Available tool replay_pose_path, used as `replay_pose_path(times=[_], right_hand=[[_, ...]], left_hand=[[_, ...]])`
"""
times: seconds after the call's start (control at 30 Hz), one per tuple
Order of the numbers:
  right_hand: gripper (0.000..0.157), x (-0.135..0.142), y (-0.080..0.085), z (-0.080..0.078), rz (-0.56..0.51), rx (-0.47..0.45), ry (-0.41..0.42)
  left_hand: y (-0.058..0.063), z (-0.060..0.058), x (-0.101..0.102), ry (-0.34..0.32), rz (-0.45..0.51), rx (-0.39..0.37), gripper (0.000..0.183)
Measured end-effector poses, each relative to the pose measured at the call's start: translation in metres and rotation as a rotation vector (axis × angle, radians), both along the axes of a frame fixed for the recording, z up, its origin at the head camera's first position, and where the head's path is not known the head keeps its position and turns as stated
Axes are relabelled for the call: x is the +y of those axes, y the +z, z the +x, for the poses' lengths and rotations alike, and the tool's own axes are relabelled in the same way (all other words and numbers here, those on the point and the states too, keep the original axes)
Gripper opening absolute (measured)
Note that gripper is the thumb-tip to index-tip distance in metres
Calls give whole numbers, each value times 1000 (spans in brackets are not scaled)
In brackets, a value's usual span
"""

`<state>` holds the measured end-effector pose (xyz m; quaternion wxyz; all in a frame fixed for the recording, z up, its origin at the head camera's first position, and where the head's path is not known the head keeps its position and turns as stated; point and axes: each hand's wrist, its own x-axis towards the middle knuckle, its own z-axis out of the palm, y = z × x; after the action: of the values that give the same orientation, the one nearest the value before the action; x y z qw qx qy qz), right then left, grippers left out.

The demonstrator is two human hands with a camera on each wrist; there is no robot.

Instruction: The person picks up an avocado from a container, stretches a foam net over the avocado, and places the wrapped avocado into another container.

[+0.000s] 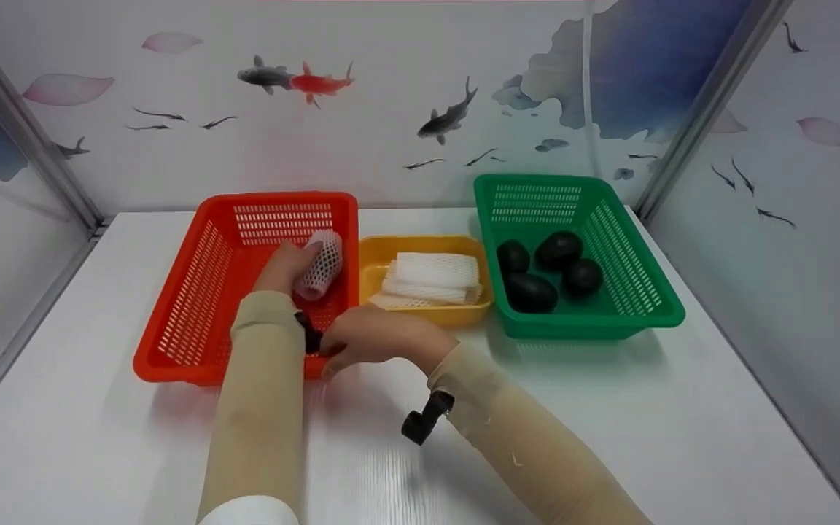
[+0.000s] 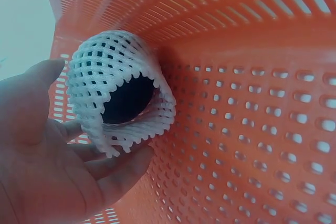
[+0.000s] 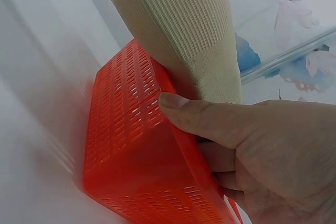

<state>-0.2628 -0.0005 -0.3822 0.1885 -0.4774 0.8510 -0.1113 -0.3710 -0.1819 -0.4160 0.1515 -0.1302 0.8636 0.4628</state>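
My left hand (image 1: 285, 268) reaches into the red basket (image 1: 172, 321) and holds a white foam net sleeve (image 1: 327, 266) near the basket's right wall. Through the sleeve's open end (image 2: 167, 111), the left wrist view shows a dark, egg-shaped thing (image 2: 126, 100) inside. The thumb lies at one side of the net, and the fingers pass partly out of sight behind it. At the front right corner of the red basket, my right hand (image 1: 376, 335) grips the rim, with the thumb outside and the fingers over the inner side, partly hidden.
Beside the red basket stands a yellow basket (image 1: 427, 315) with flat white foam nets (image 1: 434, 273). To its right, a green basket (image 1: 595, 327) contains several dark egg-shaped things (image 1: 529, 292). All stand on a white table (image 1: 376, 467), with printed wall panels at the back and sides.
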Motion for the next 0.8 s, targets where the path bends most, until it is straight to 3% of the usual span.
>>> replay_pose_path(times=[0.3,0.43,0.67,0.8], right_hand=[[23,1,0,-1,-19,-19,-4],[22,1,0,-2,-36,-39,-17],[20,2,-2,-2,-48,-33,-24],[25,7,-4,-2,-117,-43,-48]], left_hand=[[8,-1,2,9,-104,73,61],[14,-4,2,43,-91,108,56],[23,-5,6,15,-177,229,46],[29,-1,9,-1,-159,209,44]])
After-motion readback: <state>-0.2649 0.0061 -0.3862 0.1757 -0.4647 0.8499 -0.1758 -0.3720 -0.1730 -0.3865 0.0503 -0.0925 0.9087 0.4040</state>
